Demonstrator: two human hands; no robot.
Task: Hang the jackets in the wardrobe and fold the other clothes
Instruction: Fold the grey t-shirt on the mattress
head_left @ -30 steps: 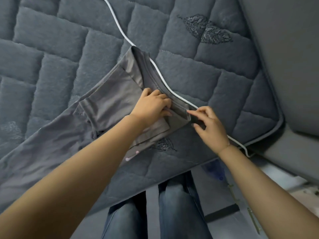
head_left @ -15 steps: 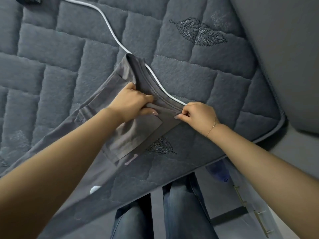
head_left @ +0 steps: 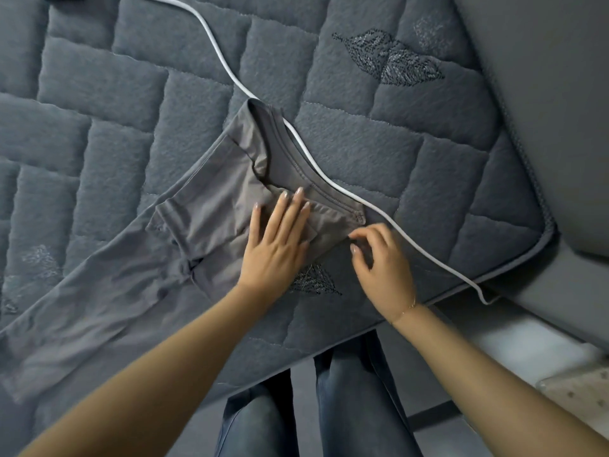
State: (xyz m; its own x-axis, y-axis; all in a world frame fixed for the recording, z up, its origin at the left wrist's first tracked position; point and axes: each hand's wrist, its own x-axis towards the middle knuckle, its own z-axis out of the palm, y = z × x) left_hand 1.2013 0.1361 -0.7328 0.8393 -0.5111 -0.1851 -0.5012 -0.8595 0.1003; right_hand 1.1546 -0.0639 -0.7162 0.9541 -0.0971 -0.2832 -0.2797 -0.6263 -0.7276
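Hands have changed since 0.5 s ago: left hand [head_left: 276,245] was gripping a fold of the grey garment [head_left: 204,222] w/ curled fingers, now lies flat on it, fingers [head_left: 290,209] straight and spread, pressing the folded cloth down. Right hand [head_left: 382,262] was pinching the garment's edge by the neckline; now sits just off the cloth's right corner, fingers loosely curled, thumb and forefinger close together. Can't tell if they still catch the hem, looks like nothing held.

Garment lies on the bed [head_left: 428,159], near the bed's front edge, top part folded over w/ neckline toward the far side; the rest trails off to the lower left, flat on the quilted cover. Fold looks flatter than before.

White cable [head_left: 329,159] runs diagonally across the bed, touching the garment's neckline edge, passing just beside the right hand and ending near the bed corner. Person's legs in jeans [head_left: 349,400] show below the bed edge.
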